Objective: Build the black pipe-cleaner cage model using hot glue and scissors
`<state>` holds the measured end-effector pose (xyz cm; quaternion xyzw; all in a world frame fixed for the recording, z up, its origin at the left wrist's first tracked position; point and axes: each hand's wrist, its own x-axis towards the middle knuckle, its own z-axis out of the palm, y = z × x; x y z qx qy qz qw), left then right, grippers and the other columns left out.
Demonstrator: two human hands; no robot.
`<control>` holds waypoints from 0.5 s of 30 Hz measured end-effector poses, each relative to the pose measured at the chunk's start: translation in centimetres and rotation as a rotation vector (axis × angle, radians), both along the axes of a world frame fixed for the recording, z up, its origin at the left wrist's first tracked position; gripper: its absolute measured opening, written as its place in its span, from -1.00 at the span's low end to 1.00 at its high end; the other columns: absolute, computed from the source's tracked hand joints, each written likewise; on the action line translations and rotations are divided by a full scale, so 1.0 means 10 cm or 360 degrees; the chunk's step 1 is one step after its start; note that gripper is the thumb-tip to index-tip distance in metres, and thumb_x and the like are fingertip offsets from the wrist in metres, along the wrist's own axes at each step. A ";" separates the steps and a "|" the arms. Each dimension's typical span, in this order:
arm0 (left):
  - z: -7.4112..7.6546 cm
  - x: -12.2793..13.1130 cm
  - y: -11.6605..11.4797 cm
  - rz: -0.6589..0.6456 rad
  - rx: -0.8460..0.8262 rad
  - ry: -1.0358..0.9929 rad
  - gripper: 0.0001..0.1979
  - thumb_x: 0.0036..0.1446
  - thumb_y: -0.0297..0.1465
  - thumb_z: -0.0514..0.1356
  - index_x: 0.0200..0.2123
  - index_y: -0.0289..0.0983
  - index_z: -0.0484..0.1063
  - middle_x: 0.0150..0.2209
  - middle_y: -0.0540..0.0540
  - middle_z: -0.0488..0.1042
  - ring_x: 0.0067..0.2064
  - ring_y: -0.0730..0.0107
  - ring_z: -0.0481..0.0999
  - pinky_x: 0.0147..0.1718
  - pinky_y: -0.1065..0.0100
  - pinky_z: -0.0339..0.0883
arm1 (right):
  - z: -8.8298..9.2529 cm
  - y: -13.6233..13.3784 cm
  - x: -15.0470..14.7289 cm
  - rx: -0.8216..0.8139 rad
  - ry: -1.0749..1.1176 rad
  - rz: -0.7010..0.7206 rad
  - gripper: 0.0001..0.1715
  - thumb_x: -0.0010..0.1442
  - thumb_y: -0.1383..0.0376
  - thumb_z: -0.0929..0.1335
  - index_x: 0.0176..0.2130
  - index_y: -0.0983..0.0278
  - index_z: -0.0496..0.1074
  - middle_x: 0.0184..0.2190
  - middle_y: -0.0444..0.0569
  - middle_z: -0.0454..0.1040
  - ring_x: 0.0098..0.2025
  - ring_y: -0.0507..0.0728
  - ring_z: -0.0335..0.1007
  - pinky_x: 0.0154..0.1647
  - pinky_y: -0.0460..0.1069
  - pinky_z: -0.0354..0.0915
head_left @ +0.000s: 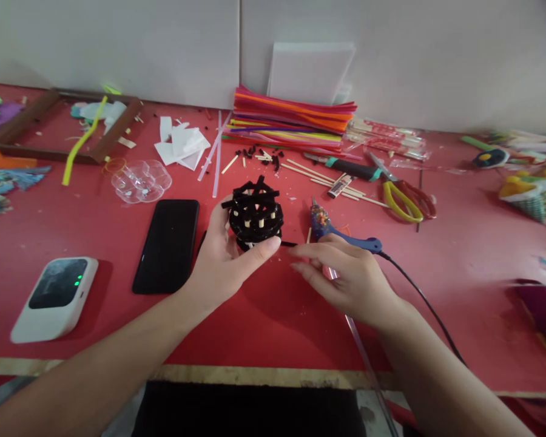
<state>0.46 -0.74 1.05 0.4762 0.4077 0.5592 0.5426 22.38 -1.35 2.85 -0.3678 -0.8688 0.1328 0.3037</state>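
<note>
one red tabletop (264, 328), grey wall (118, 48) — left hand (222, 261) holding black lattice (257, 232)

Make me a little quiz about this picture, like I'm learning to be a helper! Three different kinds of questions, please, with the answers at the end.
1. Which hand is holding the round black openwork piece?
2. True or false: the scissors lie to the left of the black phone, as you look at the picture.
3. Fill in the missing word: the white device shows small ____ lights.

Key:
1. The left hand.
2. False. The scissors lie to the right of the black phone.
3. Green.
</note>
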 end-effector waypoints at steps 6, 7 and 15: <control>0.01 -0.01 0.01 -0.0022 -0.0035 -0.0008 -0.51 0.12 -0.27 0.49 -0.01 -0.15 0.31 -0.04 -0.05 0.58 -0.03 0.28 0.64 -0.01 0.21 0.59 | 0.00 0.00 -0.01 -0.0066 0.0020 -0.0003 -0.62 0.36 0.33 0.40 0.15 0.18 0.48 -0.26 -0.03 0.66 -0.19 0.16 0.60 -0.10 0.11 0.51; 0.02 -0.01 0.01 -0.0033 -0.0060 -0.0003 -0.51 0.13 -0.26 0.49 0.00 -0.15 0.31 -0.04 -0.06 0.58 -0.03 0.27 0.64 -0.03 0.21 0.59 | 0.00 0.00 -0.01 -0.0041 0.0043 -0.0025 -0.63 0.36 0.33 0.40 0.14 0.16 0.49 -0.36 -0.09 0.62 -0.25 0.15 0.59 -0.09 0.11 0.51; 0.02 -0.02 0.00 -0.0114 -0.0163 -0.0046 -0.51 0.13 -0.21 0.49 -0.01 -0.14 0.33 -0.07 -0.07 0.56 -0.15 0.27 0.63 -0.33 0.32 0.58 | -0.01 -0.06 -0.03 -0.0425 0.0502 -0.0375 -0.76 0.40 0.25 0.39 0.05 0.18 0.53 -0.28 -0.08 0.60 -0.52 -0.02 0.44 -0.52 -0.07 0.39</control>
